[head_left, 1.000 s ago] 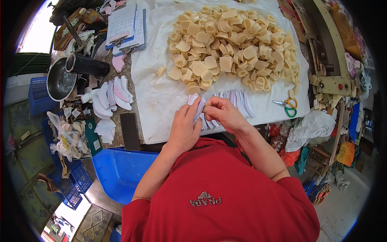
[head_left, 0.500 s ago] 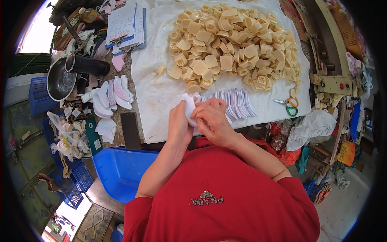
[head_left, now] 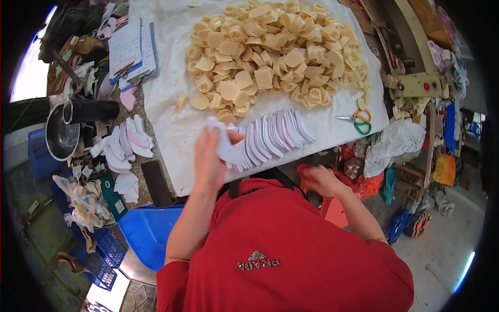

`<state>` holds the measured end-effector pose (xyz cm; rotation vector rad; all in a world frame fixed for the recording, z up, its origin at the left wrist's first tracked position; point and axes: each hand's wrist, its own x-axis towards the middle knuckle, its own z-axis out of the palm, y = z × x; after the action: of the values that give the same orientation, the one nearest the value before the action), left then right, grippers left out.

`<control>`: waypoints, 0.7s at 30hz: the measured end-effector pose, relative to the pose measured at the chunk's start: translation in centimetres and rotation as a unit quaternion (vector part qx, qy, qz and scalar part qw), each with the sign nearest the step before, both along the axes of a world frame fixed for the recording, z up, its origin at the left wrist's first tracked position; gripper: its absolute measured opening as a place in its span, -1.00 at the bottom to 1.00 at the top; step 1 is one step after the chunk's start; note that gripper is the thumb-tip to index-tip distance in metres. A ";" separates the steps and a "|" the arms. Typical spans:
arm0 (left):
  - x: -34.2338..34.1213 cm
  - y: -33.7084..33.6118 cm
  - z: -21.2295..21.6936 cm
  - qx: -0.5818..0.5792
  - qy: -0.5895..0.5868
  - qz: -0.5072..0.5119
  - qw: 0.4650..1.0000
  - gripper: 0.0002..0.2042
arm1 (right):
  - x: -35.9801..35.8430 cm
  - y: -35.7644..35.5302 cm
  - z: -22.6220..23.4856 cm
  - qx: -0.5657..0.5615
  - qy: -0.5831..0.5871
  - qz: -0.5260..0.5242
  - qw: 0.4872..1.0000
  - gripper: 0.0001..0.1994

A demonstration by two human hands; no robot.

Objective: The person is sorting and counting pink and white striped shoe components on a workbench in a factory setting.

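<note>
The red shirt (head_left: pixel 312 249) is filling the foreground nearest both hands, its lower part being cut off by the picture's bottom edge. The right hand (head_left: pixel 323 180) is hanging off the near edge of the white cloth (head_left: pixel 169 130). Its fingers are blurring; whether they are open or closed cannot be told. A red flat-sided object (head_left: pixel 337 213) is standing just below the right hand; the forearm and shirt are hiding part of it, so its kind cannot be determined. The left hand (head_left: pixel 208 158) is gripping one white curved piece (head_left: pixel 223 145) above the cloth; the piece is covering part of the fingers. To the lower left of this hand, a blue tub (head_left: pixel 145 234) is disappearing partly behind the forearm. A dark phone (head_left: pixel 156 183) is lying to the left of the left hand. Directly right of it, a row of white curved pieces (head_left: pixel 278 134) is standing closely packed, the held piece obscuring its left end. Above the right hand, scissors (head_left: pixel 358 122) are lying open. Beyond both hands, a heap of cream-coloured pieces (head_left: pixel 275 60) is spreading; its lower layers are being hidden.
</note>
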<state>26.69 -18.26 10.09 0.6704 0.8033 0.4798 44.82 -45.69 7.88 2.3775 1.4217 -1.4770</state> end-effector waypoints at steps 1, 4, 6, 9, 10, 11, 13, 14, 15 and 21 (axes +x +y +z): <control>1.0 -1.2 0.0 -0.007 0.000 -0.035 0.999 -0.73 | -0.4 3.4 0.8 0.103 0.025 -0.062 0.992 -0.64; 4.2 -4.4 0.7 -0.073 -0.053 -0.099 0.991 -0.71 | -3.5 10.4 2.0 0.320 0.170 -0.300 0.882 -0.69; 4.7 -5.3 -0.4 -0.031 -0.048 -0.133 0.990 -0.70 | -4.3 12.2 2.9 0.287 0.205 -0.364 0.862 -0.72; 4.0 -4.5 -2.5 0.074 0.001 -0.180 0.981 -0.65 | -0.8 10.6 -0.1 0.222 0.135 -0.375 0.890 -0.79; 3.2 -3.8 -3.1 0.104 0.042 -0.159 0.981 -0.65 | 1.2 9.3 -2.0 0.236 0.045 -0.354 0.904 -0.80; 2.3 -2.8 -3.3 0.136 0.085 -0.137 0.977 -0.65 | 3.1 8.2 -3.9 0.249 -0.042 -0.329 0.910 -0.80; 0.1 -0.3 -3.7 0.144 0.140 -0.127 0.971 -0.67 | 6.3 6.2 -7.3 0.174 -0.134 -0.311 0.925 -0.77; -1.5 0.7 -5.7 0.204 0.192 -0.096 0.955 -0.69 | 6.9 5.8 -8.5 0.171 -0.136 -0.313 0.924 -0.75; -2.9 1.9 -7.3 0.262 0.244 -0.067 0.931 -0.71 | 7.3 5.5 -9.8 0.167 -0.139 -0.317 0.923 -0.74; -10.7 9.5 -11.0 0.434 0.591 0.054 0.677 -0.62 | 5.0 6.9 -11.5 0.115 -0.276 -0.317 0.900 -0.72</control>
<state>16.03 -8.78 -0.88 1.9427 1.8843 0.4966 49.81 -38.79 -3.66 3.2310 0.7504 -0.5518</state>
